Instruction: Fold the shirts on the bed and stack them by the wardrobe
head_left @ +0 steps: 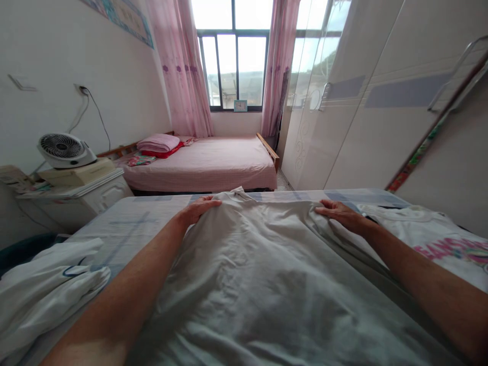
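Note:
A pale grey garment (263, 269) lies spread on the near bed (129, 223), its collar pointing away from me. My left hand (200, 208) rests on the garment's far left shoulder, fingers curled over the cloth edge. My right hand (341, 212) lies on the far right shoulder, fingers pressed together on the fabric. Both arms stretch forward along the garment's sides.
A white shirt with pink lettering (438, 244) lies at right, a white garment with dark trim (49, 290) at left. Beyond stand a pink bed (206, 162) with folded bedding (158, 144), a fan (63, 150) on a white cabinet (80, 195), and a wardrobe (362, 117) at right.

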Motion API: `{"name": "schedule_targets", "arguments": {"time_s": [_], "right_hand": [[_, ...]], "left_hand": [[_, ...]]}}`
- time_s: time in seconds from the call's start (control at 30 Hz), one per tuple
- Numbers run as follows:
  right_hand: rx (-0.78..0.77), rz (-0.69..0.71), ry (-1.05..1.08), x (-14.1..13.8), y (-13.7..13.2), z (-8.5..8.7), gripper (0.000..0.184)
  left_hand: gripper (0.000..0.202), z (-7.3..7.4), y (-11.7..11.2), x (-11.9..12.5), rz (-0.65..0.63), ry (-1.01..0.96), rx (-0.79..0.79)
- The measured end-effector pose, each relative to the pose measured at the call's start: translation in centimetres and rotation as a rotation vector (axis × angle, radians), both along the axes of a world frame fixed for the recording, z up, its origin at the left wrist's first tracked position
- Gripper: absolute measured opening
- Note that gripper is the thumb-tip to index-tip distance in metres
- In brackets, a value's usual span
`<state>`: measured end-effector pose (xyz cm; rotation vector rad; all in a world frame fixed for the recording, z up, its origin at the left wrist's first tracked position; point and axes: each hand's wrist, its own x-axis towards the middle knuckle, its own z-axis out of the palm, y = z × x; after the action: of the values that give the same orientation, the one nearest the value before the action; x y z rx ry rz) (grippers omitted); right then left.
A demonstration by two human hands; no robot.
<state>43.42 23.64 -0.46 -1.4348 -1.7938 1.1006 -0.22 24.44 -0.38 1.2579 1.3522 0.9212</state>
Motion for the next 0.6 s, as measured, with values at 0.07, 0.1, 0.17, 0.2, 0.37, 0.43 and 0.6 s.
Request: {"name": "schedule_targets", "arguments": {"time_s": [0.07, 0.1, 0.17, 0.2, 0.37, 0.43, 0.6], "right_hand": [[0.063, -0.057, 0.042, 0.2, 0.5, 0.4, 0.043], [0.092, -0.086, 0.036, 0.3, 0.9, 0.8, 0.042], [0.166, -0.154, -0.055, 0.2, 2.1, 1.5, 0.041], [0.222, -0.206, -0.149, 0.0, 2.9, 1.9, 0.039], [0.464, -0.443, -0.654, -1.1, 6.8, 2.5, 0.038], [0.446, -0.431, -0.727, -1.4, 7.6, 1.9, 0.044], [0.365, -0.336, -0.766, -0.2, 6.7, -0.5, 0.052]], "left_hand": [[0.04, 0.4, -0.5, -0.8, 0.008, -0.164, 0.03], [0.04, 0.6, -0.8, -1.2, 0.02, -0.237, 0.049], [0.041, 1.2, -1.1, -2.0, 0.058, -0.31, 0.104], [0.042, 1.5, -1.1, -2.4, 0.088, -0.31, 0.142], [0.057, 2.2, 0.5, -3.8, 0.29, 0.062, 0.445], [0.06, 1.7, 1.2, -4.5, 0.356, 0.341, 0.492], [0.058, -0.8, -0.1, -6.5, 0.334, 0.661, 0.287]]}}
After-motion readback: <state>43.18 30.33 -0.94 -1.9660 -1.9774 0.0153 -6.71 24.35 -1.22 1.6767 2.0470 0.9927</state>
